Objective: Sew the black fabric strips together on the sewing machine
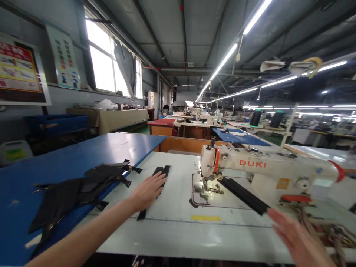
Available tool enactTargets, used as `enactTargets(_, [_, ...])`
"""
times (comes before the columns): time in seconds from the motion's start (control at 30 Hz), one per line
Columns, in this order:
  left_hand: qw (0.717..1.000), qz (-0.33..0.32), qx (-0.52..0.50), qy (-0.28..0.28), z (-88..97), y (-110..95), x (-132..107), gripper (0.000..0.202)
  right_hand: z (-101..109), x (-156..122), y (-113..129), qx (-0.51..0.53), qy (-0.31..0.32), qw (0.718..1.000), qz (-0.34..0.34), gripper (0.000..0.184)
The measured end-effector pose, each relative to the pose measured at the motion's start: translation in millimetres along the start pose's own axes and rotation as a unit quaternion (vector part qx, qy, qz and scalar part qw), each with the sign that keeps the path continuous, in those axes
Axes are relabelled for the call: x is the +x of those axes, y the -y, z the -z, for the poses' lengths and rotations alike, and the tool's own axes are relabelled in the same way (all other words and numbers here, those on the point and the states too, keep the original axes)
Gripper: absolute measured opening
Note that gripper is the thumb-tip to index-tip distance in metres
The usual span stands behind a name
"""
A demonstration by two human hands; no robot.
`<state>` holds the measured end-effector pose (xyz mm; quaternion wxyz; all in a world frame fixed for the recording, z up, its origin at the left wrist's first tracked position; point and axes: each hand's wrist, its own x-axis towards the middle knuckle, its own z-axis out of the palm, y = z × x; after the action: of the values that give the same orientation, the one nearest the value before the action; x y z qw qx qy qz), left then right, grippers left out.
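My left hand (148, 190) lies flat with fingers stretched over a black fabric strip (167, 170) on the pale sewing table (172, 237). Part of that strip is hidden beneath the palm, and its lower end shows below the wrist. At the right, my right hand (289, 230) is slightly blurred, its fingers extended and holding nothing. Its fingertips are close to the near end of a few long black strips (244, 196); whether they touch, I cannot tell. Those strips lie slantwise beside the needle area of a white sewing machine (253, 165).
A blue table (116, 144) adjoins on the left, carrying a pile of black fabric pieces (75, 193) with straps and buckles. Yellow tape (205, 218) marks the tabletop. Cords and small tools (333, 233) lie at the far right. More sewing stations stand behind.
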<state>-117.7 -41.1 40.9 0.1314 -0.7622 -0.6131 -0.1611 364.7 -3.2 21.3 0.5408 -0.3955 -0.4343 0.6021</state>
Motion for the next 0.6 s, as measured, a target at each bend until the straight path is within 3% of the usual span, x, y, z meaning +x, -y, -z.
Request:
enactTargets(0.07, [1.0, -0.001, -0.003, -0.03, -6.3, -25.7, -12.8, 0.037, -39.8, -19.0, 1.6, 0.051, 0.048, 0.996, -0.057, 0.071])
enactTargets(0.13, [0.999, -0.018, -0.014, -0.045, -17.1, -53.9, -30.9, 0.043, -71.4, -34.9, 3.9, 0.197, 0.124, 0.964, -0.125, 0.07])
enactTargets(0.2, [0.996, -0.065, -0.004, -0.065, -28.3, -79.3, -49.2, 0.045, -90.5, -45.3, 6.0, 0.284, 0.153, 0.935, -0.146, 0.066])
enactTargets(0.27, [0.991, -0.098, 0.032, -0.091, -36.9, -98.2, -62.0, 0.046, -98.1, -50.1, 6.6, 0.332, 0.147, 0.919, -0.152, 0.065])
enactTargets(0.37, [0.983, -0.097, 0.069, -0.137, -43.6, -111.9, -67.0, 0.047, -98.0, -47.9, 3.2, 0.36, 0.122, 0.91, -0.162, 0.068])
enactTargets(0.5, [0.973, -0.094, 0.08, -0.195, -47.7, -112.9, -61.6, 0.047, -96.1, -33.9, -4.5, 0.365, 0.09, 0.91, -0.175, 0.069])
enactTargets(0.6, [0.968, -0.107, 0.089, -0.208, -54.4, -109.3, -61.4, 0.051, -95.7, -20.8, -9.2, 0.371, 0.057, 0.909, -0.181, 0.069])
